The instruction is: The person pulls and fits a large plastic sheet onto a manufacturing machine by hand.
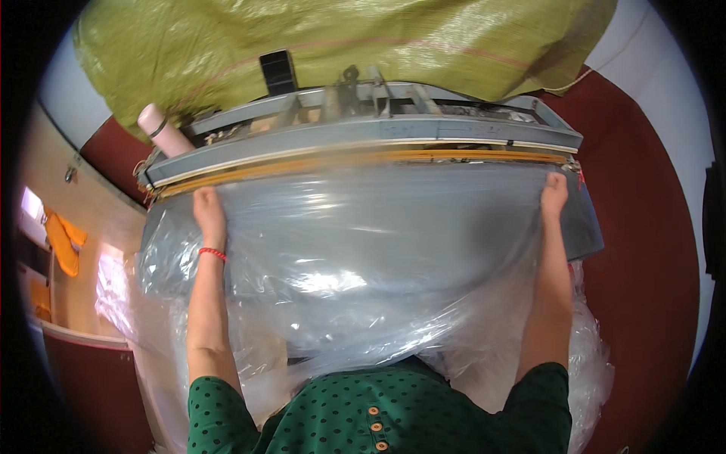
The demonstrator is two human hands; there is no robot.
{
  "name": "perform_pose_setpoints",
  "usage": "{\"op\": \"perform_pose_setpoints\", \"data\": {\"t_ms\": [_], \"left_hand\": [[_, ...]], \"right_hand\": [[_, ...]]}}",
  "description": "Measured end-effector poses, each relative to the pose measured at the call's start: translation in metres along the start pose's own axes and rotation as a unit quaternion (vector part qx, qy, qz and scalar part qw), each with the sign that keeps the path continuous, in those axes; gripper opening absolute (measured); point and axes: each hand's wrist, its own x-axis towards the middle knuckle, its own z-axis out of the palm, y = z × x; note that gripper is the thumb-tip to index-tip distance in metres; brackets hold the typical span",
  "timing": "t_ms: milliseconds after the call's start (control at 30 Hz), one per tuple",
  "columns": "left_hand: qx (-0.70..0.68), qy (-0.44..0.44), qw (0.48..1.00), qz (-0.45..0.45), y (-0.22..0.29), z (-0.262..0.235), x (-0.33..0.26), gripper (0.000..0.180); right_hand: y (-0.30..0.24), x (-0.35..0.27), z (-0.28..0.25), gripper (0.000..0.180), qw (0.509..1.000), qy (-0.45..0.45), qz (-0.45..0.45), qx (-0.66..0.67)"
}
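Observation:
A wide sheet of clear plastic film (355, 250) is stretched between my hands over a grey flat surface (586, 227). Its near part hangs in loose folds toward my body. My left hand (206, 208) is closed on the film's far edge at the left, and my right hand (554, 193) grips the same edge at the right. Just beyond the film runs a long grey machine bar (363, 135) with an orange-brown strip (454, 156) along its near side. Both hands are close to this strip. The fingertips are partly hidden.
A pink bottle (166, 132) leans at the machine's left end. Behind stands a big yellow-green woven sack (378, 45) with a dark phone (278, 72) against it. Bunched clear plastic (590, 363) hangs at the right. A pale cabinet (91, 204) stands at the left.

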Motion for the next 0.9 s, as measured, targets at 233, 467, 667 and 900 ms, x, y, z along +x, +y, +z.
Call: {"op": "perform_pose_setpoints", "data": {"t_ms": [233,467,667,900], "left_hand": [[-0.073,0.035,0.997,0.001,-0.023,0.013,0.030,0.018],[-0.093,0.023,0.995,-0.023,-0.035,0.019,0.037,0.013],[-0.162,0.050,0.982,-0.085,-0.035,0.013,0.035,0.012],[-0.155,0.096,0.979,-0.086,-0.037,0.005,0.036,0.007]], "right_hand": [[-0.038,0.005,0.044,0.012,0.988,-0.006,0.032,0.154],[-0.021,0.013,0.051,0.013,0.962,0.030,0.111,0.248],[-0.028,0.016,0.049,0.015,0.962,0.074,0.152,0.215],[-0.057,0.013,0.042,0.012,0.935,0.048,0.231,0.266]]}}
